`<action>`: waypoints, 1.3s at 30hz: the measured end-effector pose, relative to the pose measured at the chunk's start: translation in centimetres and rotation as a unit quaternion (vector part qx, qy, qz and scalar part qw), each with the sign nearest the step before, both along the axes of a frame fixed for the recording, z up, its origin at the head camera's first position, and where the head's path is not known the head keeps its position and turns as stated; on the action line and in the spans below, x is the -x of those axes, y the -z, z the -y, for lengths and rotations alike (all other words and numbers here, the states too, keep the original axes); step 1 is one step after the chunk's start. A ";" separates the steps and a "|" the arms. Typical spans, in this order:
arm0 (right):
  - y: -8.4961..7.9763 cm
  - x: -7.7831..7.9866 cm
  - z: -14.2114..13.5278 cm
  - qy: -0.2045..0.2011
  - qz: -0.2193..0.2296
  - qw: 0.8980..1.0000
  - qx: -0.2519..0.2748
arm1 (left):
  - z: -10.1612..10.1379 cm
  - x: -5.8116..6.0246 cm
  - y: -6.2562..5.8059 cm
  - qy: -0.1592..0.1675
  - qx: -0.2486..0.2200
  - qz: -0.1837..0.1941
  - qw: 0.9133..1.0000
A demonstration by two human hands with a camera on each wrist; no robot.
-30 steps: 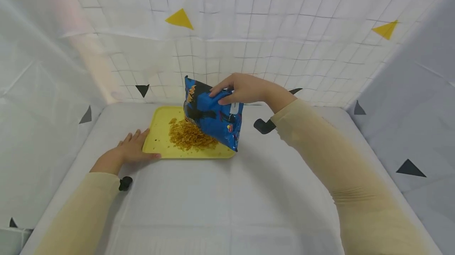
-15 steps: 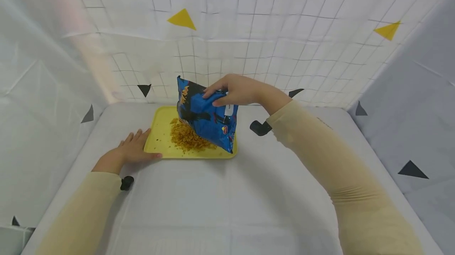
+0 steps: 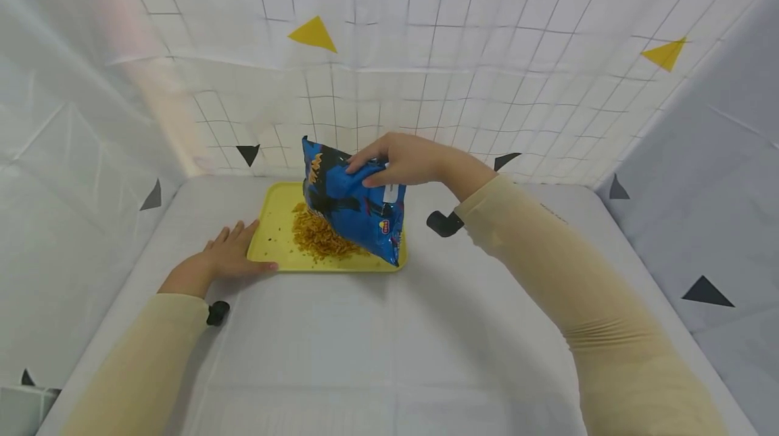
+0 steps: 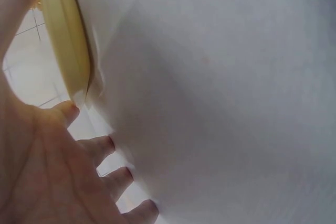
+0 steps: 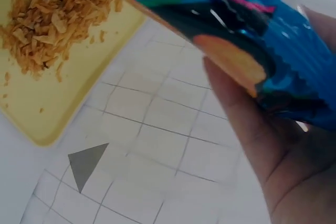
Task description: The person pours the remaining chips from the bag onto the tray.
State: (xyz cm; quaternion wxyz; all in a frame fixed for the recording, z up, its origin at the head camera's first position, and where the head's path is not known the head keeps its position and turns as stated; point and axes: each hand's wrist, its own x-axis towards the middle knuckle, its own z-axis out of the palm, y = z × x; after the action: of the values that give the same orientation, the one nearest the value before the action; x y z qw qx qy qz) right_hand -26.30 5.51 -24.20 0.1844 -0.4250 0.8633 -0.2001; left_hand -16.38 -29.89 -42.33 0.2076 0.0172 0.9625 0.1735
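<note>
Tilted over the tray, a blue chip bag point(image 3: 356, 203) is gripped near its upper side by my right hand point(image 3: 414, 157). The right wrist view shows the same bag point(image 5: 210, 19) with a finger along its printed face; its mouth is hidden. Beneath it, a heap of broken orange-brown chips point(image 3: 319, 233) lies on the yellow tray point(image 3: 276, 257). My left hand point(image 3: 226, 253) rests at the tray's near left corner, thumb along the front edge and fingers spread straight. In the left wrist view those fingertips point(image 4: 118, 182) touch the white surface beside the tray.
White sheeting covers the table point(image 3: 316, 348). A white back wall point(image 3: 475, 105) with grid lines stands close behind the tray. Sheets also hang at the left and right. Dark wrist devices sit on both sleeves, and crumbs point(image 3: 270, 240) dot the tray.
My right hand and the chip bag have shifted slightly left, then a little lower. My left hand and the tray keep their places relative to each other.
</note>
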 end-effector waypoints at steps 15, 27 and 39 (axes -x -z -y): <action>0.8 -0.1 0.9 -0.005 -0.003 1.000 0.000 | -0.1 0.0 -0.2 0.003 -0.006 -0.001 1.000; 0.6 0.3 -0.1 0.015 0.004 1.000 0.010 | 0.1 0.1 0.1 0.001 -0.007 -0.001 1.000; 0.9 0.4 -2.1 0.036 0.010 0.999 -0.011 | 0.1 0.1 0.1 0.000 -0.009 -0.004 1.000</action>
State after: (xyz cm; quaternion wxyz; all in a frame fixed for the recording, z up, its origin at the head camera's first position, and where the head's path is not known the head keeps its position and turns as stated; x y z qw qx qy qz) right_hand -26.72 7.61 -25.13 0.1899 -0.3897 0.8783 -0.2016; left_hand -16.45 -29.99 -42.48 0.2033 0.0201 0.9618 0.1825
